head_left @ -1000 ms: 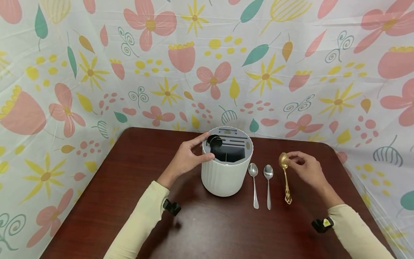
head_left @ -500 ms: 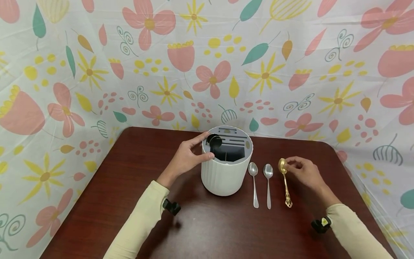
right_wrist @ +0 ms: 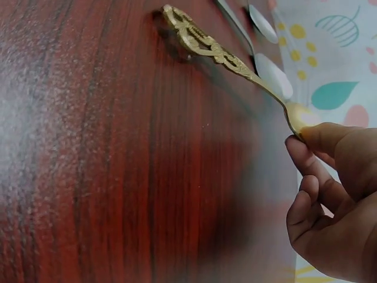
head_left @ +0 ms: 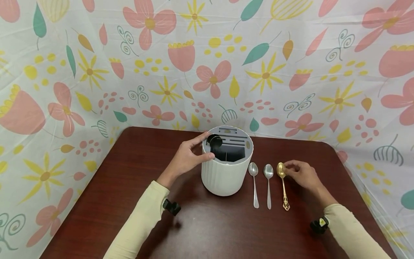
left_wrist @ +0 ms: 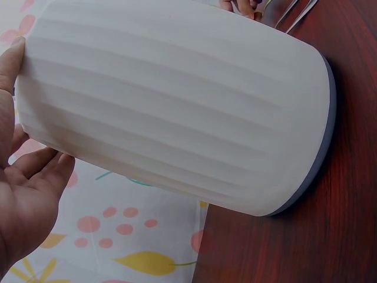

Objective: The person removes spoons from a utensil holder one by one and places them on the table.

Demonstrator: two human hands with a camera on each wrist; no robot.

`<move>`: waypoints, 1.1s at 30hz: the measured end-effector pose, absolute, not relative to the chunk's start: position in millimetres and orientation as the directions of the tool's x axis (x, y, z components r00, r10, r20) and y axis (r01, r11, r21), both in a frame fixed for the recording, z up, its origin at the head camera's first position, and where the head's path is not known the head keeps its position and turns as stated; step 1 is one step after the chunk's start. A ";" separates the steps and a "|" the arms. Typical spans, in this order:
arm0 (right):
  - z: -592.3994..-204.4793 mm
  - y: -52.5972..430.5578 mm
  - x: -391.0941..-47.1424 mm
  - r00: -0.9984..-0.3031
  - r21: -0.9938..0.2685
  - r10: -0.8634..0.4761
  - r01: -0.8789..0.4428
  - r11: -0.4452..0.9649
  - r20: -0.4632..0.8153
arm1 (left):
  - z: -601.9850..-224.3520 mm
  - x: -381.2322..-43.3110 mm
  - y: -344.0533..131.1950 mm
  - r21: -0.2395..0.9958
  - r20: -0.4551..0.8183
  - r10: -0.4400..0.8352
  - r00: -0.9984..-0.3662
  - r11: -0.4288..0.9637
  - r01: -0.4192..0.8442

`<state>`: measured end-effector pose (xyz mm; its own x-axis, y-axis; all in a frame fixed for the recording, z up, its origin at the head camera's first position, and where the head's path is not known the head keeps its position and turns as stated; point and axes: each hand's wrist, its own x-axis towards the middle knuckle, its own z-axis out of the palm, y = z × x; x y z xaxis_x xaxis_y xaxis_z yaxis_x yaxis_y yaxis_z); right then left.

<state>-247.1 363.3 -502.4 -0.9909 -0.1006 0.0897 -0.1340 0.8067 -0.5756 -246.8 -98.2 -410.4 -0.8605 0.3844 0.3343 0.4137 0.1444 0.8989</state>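
Observation:
A gold spoon (head_left: pixel 284 187) with an ornate openwork handle has its bowl pinched between thumb and fingertips of my right hand (head_left: pixel 302 175). In the right wrist view the gold spoon (right_wrist: pixel 268 88) slants with its handle tip over the wood. My left hand (head_left: pixel 186 157) holds the rim of a white ribbed utensil holder (head_left: pixel 223 180), thumb at the front and fingers round the left side. Black round utensil heads (head_left: pixel 216 141) poke out of its left part. Between the holder and the gold spoon lie two silver spoons, a left one (head_left: pixel 254 187) and a right one (head_left: pixel 268 187), bowls away from me.
The holder's grey top (head_left: pixel 234 135) has narrow slots at the back and dark open compartments in front. All stands on a dark red-brown wooden table (head_left: pixel 207 230). A floral cloth (head_left: pixel 207 72) hangs behind and along the sides.
My right hand has moved slightly left and toward me, bringing the gold spoon closer to the silver spoons and nearly parallel to them. My left hand and the holder stay put.

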 end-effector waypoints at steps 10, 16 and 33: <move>-502.4 361.2 -246.5 -0.993 -0.572 -0.092 -0.116 0.812 0.070 | -410.1 -245.8 -97.5 0.902 0.322 0.387 -0.864 0.153 0.405; -503.2 361.8 -246.2 -0.995 -0.573 -0.094 -0.103 0.813 0.045 | -408.5 -245.4 -96.5 0.909 0.323 0.387 -0.864 0.127 0.397; -504.1 364.8 -242.5 -0.991 -0.511 -0.100 -0.133 0.849 0.091 | -410.1 -245.5 -97.9 0.901 0.323 0.385 -0.864 0.153 0.405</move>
<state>-242.5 364.8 -504.1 -0.9908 -0.1005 0.0910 -0.1331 0.8490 -0.5114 -245.5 -97.9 -410.1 -0.8645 0.3849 0.3233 0.4051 0.1529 0.9014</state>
